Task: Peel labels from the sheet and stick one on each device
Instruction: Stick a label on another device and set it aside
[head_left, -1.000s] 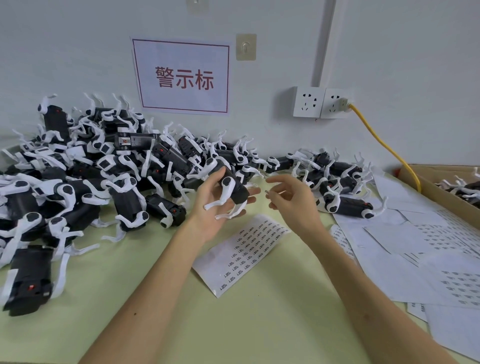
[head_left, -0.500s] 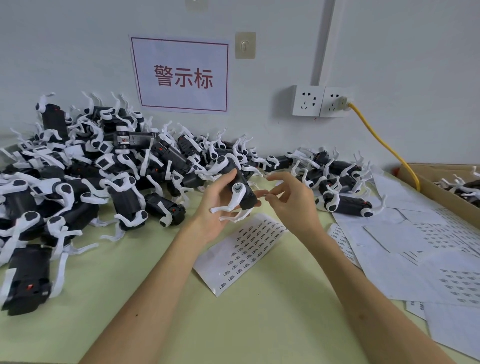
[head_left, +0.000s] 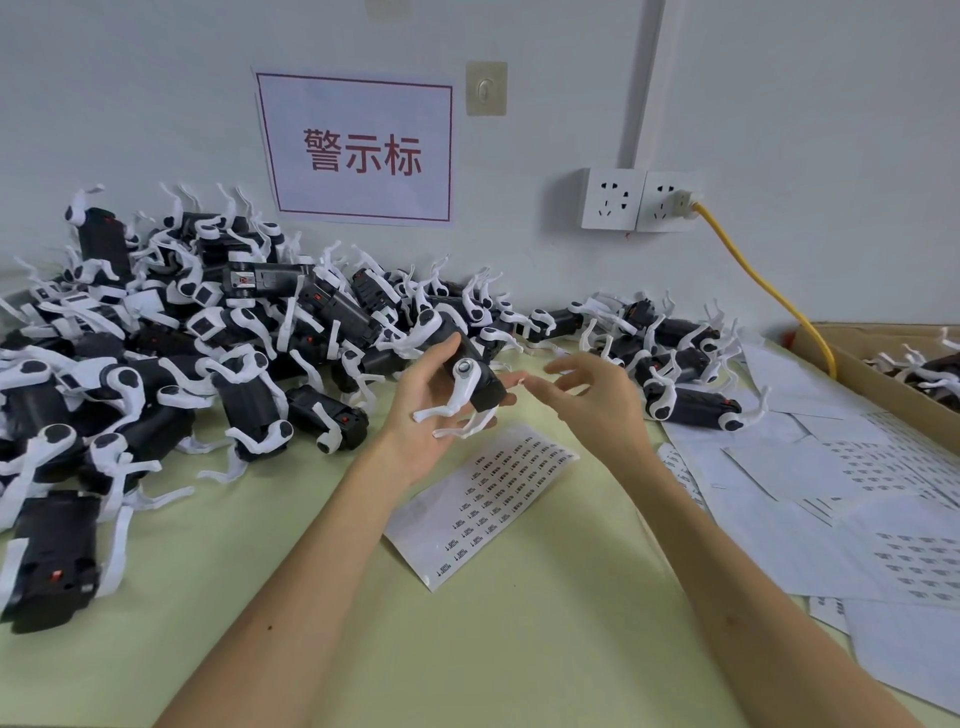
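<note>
Device (head_left: 484, 391): where do we find it?

— In our left hand (head_left: 422, 415), palm up, thumb and fingers curled round the black body, its white arms dangling across the palm. It sits at one o'clock of the palm, raised above the table (head_left: 519, 649).

— What has just changed?

— A second ago our right hand (head_left: 597, 402) stood well apart at three o'clock. It has come in, and its index fingertip is now just beside the device's right end, which has turned toward it. We judge the sticking step is under way on this one.

— Does the right hand carry a label?

— Its fingers are loosely spread, gripping nothing we can make out. A pale speck by the index tip may be a label, but it is too small to tell.

— And farther out?

— The label sheet (head_left: 483, 499) lies flat at five o'clock of the left hand, between our forearms. A heap of devices (head_left: 234, 338) fills nine to eleven o'clock, against the wall. More paper sheets (head_left: 779, 519) spread at four o'clock, and a cardboard box (head_left: 862, 382) sits at two o'clock.
</note>
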